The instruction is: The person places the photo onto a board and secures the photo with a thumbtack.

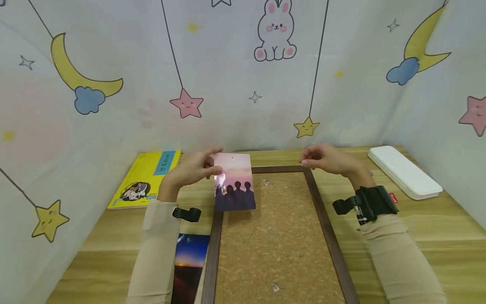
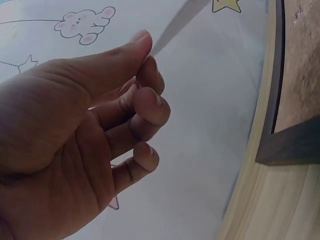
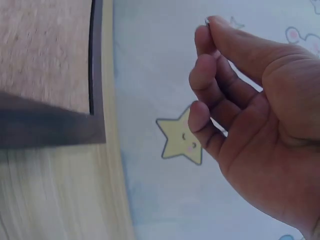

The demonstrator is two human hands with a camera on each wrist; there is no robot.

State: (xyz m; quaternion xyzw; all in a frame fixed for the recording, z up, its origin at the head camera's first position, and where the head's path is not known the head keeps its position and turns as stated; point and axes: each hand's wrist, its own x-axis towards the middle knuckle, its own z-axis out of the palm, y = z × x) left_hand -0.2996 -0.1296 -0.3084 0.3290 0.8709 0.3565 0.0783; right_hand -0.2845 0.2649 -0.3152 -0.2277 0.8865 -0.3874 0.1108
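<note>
My left hand [image 1: 193, 169] pinches a photo print [image 1: 235, 190] by its left edge, between thumb and index finger. The print shows several dark silhouettes against a pink sky and is held up over the top left of a framed corkboard [image 1: 281, 236]. In the left wrist view the print [image 2: 177, 25] is almost edge-on. My right hand [image 1: 328, 159] hovers near the board's top right corner, pinching a tiny shiny piece [image 3: 207, 21] that looks like a clear pushpin, mostly hidden by the fingertips. Small clear pushpins [image 1: 276, 288] also stand on the cork.
A second photo print [image 1: 190, 261] with a sunset lies left of the board, partly behind my left sleeve. A yellow book [image 1: 133, 177] lies at the back left of the wooden table [image 1: 98, 261]. A white case [image 1: 404, 172] sits at the right. Patterned curtain [image 1: 235, 76] surrounds the table.
</note>
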